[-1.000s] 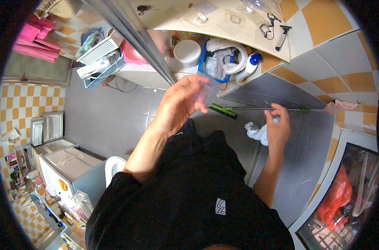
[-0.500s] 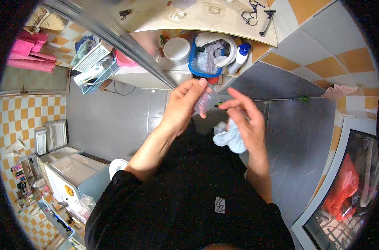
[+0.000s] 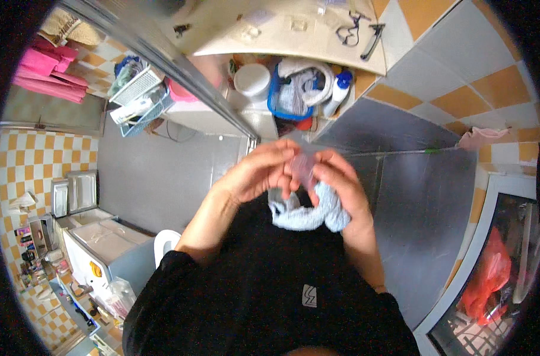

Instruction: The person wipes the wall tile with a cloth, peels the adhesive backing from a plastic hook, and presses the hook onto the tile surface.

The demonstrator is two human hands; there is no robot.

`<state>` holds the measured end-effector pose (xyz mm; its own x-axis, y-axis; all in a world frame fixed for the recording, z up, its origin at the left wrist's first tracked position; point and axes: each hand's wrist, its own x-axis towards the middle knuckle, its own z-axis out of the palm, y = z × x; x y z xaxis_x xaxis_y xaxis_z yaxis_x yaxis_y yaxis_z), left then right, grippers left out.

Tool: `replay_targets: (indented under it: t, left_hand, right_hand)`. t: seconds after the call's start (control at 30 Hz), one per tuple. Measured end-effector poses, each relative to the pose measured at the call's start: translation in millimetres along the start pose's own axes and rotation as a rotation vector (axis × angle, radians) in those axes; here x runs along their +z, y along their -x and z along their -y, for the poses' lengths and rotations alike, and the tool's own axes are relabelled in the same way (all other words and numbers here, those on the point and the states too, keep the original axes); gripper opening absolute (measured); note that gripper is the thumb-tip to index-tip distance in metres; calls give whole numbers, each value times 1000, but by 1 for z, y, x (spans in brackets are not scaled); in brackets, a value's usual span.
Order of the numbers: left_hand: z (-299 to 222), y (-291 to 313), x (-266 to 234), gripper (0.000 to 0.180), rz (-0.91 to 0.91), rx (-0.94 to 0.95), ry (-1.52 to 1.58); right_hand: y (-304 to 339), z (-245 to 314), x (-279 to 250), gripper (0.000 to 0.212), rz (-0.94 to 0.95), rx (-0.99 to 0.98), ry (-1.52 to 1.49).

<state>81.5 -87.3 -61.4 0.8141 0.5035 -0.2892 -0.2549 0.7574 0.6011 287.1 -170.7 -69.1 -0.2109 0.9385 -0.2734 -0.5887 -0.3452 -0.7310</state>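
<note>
In front of my chest both hands come together on a small, see-through, pinkish plastic piece (image 3: 304,168); its exact kind is blurred. My left hand (image 3: 255,172) pinches it from the left side. My right hand (image 3: 345,185) has its fingertips against the other side. A light blue knitted cloth (image 3: 302,219) is tucked in the right hand and hangs in a loop below both hands.
Ahead, a shelf holds a white tub (image 3: 251,82), a blue basket (image 3: 274,102) with cloths, and a blue-capped bottle (image 3: 337,94). Glasses (image 3: 349,32) and a razor (image 3: 372,43) lie on the cream counter (image 3: 270,44). A metal door frame (image 3: 192,76) stands left of the shelf.
My right hand has moved left to meet my left hand at the plastic piece. The blue cloth has swung left and spread out below the hands.
</note>
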Motion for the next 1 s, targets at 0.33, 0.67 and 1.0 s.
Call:
replay_targets:
  t: [0.33,0.67,1.0]
  left_hand:
    - [32,2,20,36,24,-56,-68]
    - [42,11,38,35,-7,-26,-192]
    - [12,-2,7,28,-2,40,-314]
  right_hand:
    - [17,-11,-34,18,168,-41,83]
    - [29,-9,-47,21,205,-141,265]
    - [-14,18,0,77,142,-499,1020]
